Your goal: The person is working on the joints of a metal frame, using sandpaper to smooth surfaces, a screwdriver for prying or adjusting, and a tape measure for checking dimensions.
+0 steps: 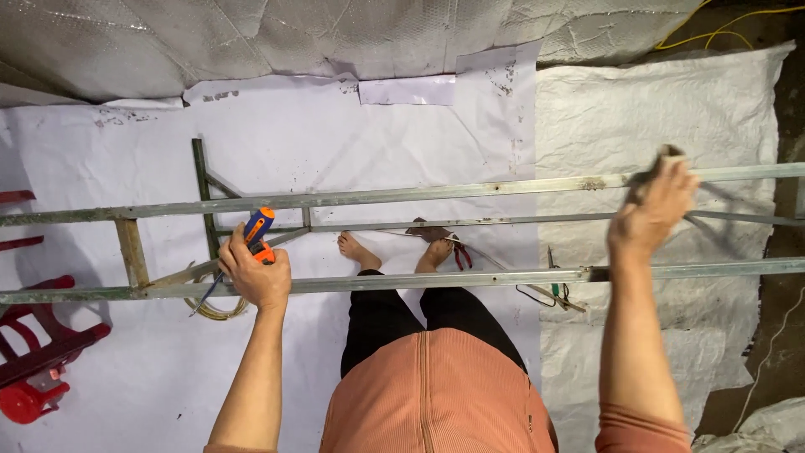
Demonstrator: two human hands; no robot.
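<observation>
I look straight down past my orange top and bare feet at a metal frame of long grey bars (402, 196) held at about waist height. My left hand (254, 270) grips a screwdriver (257, 228) with an orange and blue handle, its shaft pointing down-left across the near bar (470, 278). My right hand (653, 207) is closed around the far bar at the right, pressing a dark piece of cloth or pad (667, 155) against it.
White sheeting (352, 143) covers the floor, with a woven white sack sheet (662, 109) to the right. Red plastic chairs (33, 352) stand at the left edge. Red-handled pliers (462, 254) and a coil of wire (220, 309) lie on the floor under the frame.
</observation>
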